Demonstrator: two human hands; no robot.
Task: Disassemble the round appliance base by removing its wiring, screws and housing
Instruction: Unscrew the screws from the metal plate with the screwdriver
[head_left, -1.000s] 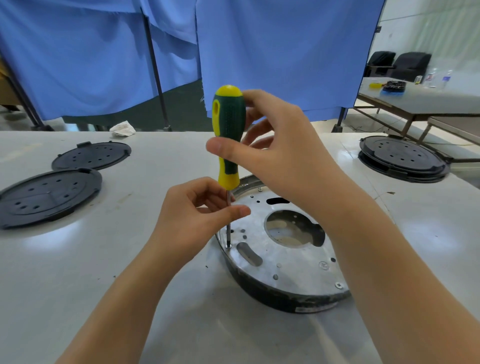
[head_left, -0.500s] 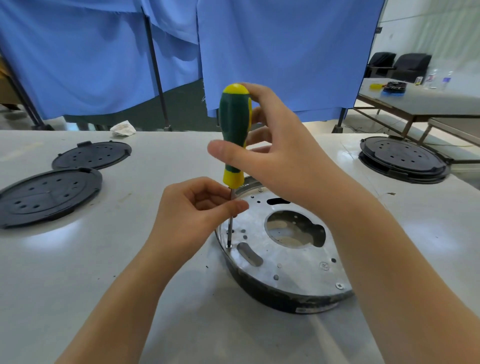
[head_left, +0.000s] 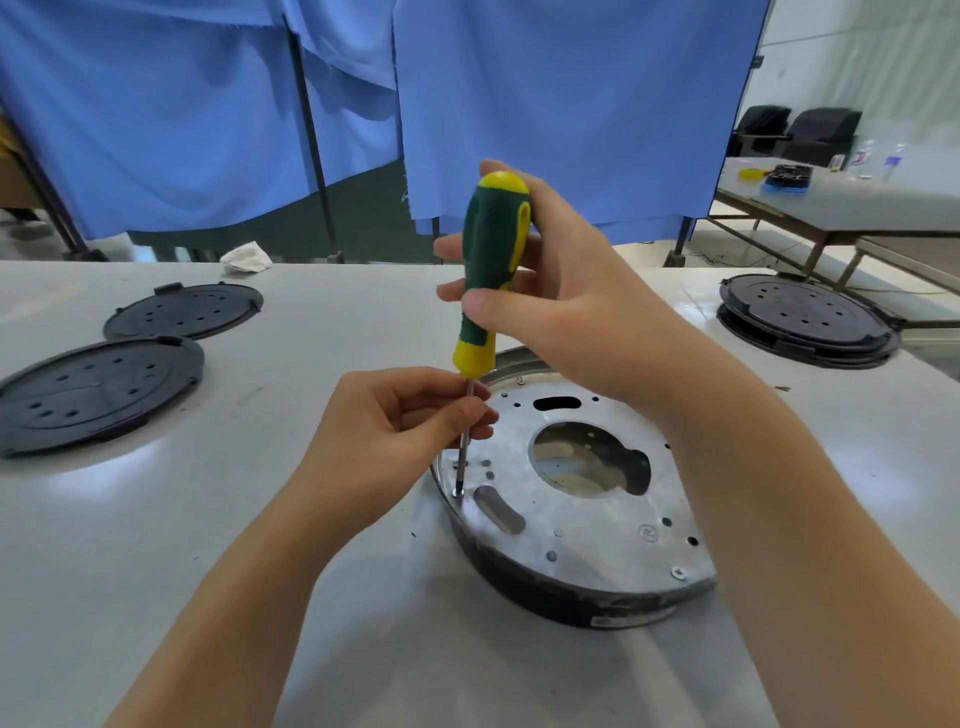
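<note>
Unscrewing step: the right hand (head_left: 571, 312) grips the green-and-yellow screwdriver (head_left: 491, 270), left fingers (head_left: 467, 415) pinching its shaft, tip on a screw (head_left: 457, 492) at the round metal-topped base's (head_left: 571, 519) left rim, mid-desk (head_left: 260, 571). Next, probably steady turning.

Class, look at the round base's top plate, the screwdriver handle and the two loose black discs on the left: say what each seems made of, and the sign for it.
Top plate: bare metal, probably aluminium or steel; dull silvery sheen, punched holes.
Screwdriver handle: moulded plastic or rubber, green and yellow, matt.
Black discs: likely moulded plastic; matt black with moulded tabs.
</note>
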